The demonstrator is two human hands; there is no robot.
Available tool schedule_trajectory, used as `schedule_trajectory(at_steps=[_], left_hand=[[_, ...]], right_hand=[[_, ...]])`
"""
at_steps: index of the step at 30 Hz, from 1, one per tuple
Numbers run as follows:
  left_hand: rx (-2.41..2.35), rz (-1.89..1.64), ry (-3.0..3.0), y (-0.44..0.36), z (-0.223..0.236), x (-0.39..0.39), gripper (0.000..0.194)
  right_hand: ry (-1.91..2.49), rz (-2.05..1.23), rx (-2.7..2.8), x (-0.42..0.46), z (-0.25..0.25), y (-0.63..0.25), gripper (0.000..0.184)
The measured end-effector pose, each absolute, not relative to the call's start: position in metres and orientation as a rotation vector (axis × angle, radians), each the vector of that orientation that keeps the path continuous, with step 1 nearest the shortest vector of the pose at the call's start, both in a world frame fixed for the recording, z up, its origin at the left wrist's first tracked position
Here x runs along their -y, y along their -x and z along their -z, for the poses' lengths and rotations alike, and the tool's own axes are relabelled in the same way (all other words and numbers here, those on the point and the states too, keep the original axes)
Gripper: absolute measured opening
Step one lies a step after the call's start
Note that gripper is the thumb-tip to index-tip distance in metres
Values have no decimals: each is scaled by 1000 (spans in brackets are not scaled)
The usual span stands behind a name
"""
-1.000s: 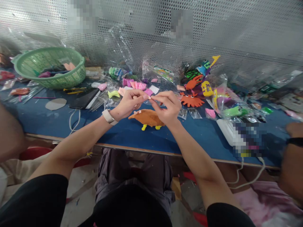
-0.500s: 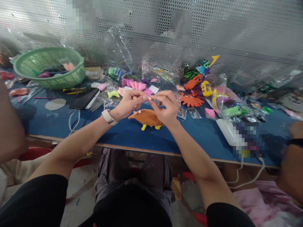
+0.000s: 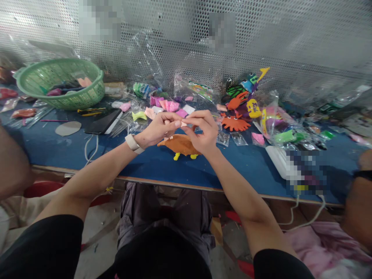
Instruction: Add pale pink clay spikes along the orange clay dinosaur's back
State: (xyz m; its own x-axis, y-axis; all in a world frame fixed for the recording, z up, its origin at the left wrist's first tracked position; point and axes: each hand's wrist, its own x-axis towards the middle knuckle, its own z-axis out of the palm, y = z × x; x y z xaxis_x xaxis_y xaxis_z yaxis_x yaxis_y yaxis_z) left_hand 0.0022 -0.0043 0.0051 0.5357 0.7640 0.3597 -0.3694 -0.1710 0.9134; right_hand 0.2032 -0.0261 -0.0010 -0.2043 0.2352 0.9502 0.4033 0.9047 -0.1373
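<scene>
Over the blue table, my left hand (image 3: 161,128) and my right hand (image 3: 205,132) meet at the fingertips. Both are closed in a pinch on a small pale pink piece of modelling clay (image 3: 183,124), mostly covered by the fingers. Just beneath them an orange-brown clay animal figure (image 3: 178,145) stands on yellow feet, its right part hidden behind my right hand. Beyond my fingers lie pink clay lumps (image 3: 172,106) and a white square (image 3: 189,109). A yellow-green clay piece (image 3: 139,116) lies beyond my left wrist.
A green basket (image 3: 100,91) stands at the back left, with a black phone (image 3: 101,122) and its cable nearer. Orange clay crabs (image 3: 236,123) and bagged clay lie to the right, near a white device (image 3: 276,162). Other people's arms (image 3: 359,205) show at both sides.
My fingers have shifted slightly around the small clay piece, and my right hand has tilted a little. The clay animal and the things on the table stay where they were.
</scene>
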Motion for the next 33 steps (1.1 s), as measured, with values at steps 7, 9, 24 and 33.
schedule_trajectory(at_steps=[7,9,24,33], left_hand=[[-343,-1016,-1437,-1,-4,4,42],[-342,-1016,-1432,-1,-4,4,44],[-392,-1044,-1502,-1,-6,4,51],[-418,-1066,-1494,-1,-6,5,47]], right_hand=[[465,163,1814,25,2,-204,14],[498,166,1822,25,3,-204,13],[462,141,1812,25,4,-202,12],[440,157,1806,24,2,-202,16]])
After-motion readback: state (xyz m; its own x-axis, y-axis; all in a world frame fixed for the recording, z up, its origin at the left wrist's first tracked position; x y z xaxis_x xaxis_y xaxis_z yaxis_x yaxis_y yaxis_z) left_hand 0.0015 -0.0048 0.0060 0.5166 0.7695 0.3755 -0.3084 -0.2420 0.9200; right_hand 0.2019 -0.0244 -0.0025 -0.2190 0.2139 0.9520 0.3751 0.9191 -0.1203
